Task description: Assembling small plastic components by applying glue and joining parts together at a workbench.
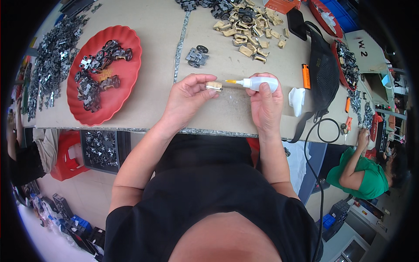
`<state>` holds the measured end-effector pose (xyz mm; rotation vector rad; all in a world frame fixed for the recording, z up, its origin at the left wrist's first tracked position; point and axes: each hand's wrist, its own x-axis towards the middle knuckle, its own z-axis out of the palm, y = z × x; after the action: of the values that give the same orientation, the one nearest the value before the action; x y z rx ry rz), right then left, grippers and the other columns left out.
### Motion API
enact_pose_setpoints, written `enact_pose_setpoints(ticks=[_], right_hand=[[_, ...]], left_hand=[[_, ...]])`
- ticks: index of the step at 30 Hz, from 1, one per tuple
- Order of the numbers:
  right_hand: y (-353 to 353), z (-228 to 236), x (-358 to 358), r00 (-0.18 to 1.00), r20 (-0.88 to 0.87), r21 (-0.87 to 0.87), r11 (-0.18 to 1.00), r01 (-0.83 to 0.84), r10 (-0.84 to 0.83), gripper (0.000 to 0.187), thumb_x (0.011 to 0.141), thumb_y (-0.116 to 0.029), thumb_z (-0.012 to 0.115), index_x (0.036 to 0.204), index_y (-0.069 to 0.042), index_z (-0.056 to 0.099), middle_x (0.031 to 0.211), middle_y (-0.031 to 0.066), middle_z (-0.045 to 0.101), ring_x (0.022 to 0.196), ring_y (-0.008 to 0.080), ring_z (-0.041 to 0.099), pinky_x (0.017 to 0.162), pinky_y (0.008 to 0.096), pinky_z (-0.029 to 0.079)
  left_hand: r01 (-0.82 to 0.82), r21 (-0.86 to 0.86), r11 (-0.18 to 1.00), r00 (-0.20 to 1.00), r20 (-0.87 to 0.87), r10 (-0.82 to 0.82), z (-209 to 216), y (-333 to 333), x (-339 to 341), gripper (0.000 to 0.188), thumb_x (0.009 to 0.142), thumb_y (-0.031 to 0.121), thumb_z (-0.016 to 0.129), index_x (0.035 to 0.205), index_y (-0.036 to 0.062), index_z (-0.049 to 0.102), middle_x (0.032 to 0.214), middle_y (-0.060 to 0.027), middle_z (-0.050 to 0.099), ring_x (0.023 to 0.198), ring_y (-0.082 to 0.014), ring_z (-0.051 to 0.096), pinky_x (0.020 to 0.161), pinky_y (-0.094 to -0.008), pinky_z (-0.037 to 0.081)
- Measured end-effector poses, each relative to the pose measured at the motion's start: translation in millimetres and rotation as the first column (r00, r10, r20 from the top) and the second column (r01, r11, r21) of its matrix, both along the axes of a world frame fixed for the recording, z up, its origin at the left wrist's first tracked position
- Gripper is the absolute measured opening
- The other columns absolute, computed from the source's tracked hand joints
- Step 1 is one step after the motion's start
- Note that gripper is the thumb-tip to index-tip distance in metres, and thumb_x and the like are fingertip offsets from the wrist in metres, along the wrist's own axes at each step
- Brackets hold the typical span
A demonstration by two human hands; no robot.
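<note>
One cream part sits pinched in the left hand above the desk; at three o'clock from it, the right hand grips a squeeze bottle, nozzle close: oversqueezing could flood the part.

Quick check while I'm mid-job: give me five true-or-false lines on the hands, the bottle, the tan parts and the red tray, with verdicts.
1. The left hand pinches a small tan part. True.
2. The right hand holds a white squeeze bottle. True.
3. The bottle's yellow tip points away from that part. False: the yellow tip points toward it.
4. Dark wheeled pieces lie in the red scalloped tray. True.
5. The pile of loose tan parts is in that tray. False: the loose tan parts lie on the table, beyond the hands.
</note>
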<state>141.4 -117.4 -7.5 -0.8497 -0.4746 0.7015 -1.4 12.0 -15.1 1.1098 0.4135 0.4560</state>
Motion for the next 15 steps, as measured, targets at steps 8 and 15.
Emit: enact_pose_setpoints(ticks=[8, 15], right_hand=[[-5.0, -5.5, -9.5, 0.907, 0.42, -0.105, 0.991, 0.079, -0.028, 0.027, 0.084, -0.012, 0.063, 0.104, -0.001, 0.049, 0.1, 0.0087, 0.053, 0.091, 0.0137, 0.053, 0.078, 0.0254, 0.044], [-4.8, -4.6, -9.8, 0.881, 0.473, -0.152, 0.983, 0.099, -0.015, 0.026, 0.084, -0.012, 0.064, 0.102, 0.0, 0.05, 0.1, 0.0089, 0.052, 0.092, 0.0144, 0.053, 0.08, 0.026, 0.044]], left_hand=[[-0.021, 0.013, 1.0, 0.998, -0.058, 0.022, 2.0, -1.8, -0.7, 0.031, 0.082, -0.004, 0.06, 0.113, -0.0036, 0.053, 0.094, -0.0089, 0.063, 0.085, -0.0117, 0.06, 0.078, -0.0237, 0.05], [-0.013, 0.04, 0.999, 0.999, -0.037, 0.015, -0.1, -1.3, -0.9, 0.031, 0.082, -0.005, 0.06, 0.112, -0.0035, 0.054, 0.094, -0.0087, 0.063, 0.085, -0.0119, 0.06, 0.078, -0.0233, 0.05]])
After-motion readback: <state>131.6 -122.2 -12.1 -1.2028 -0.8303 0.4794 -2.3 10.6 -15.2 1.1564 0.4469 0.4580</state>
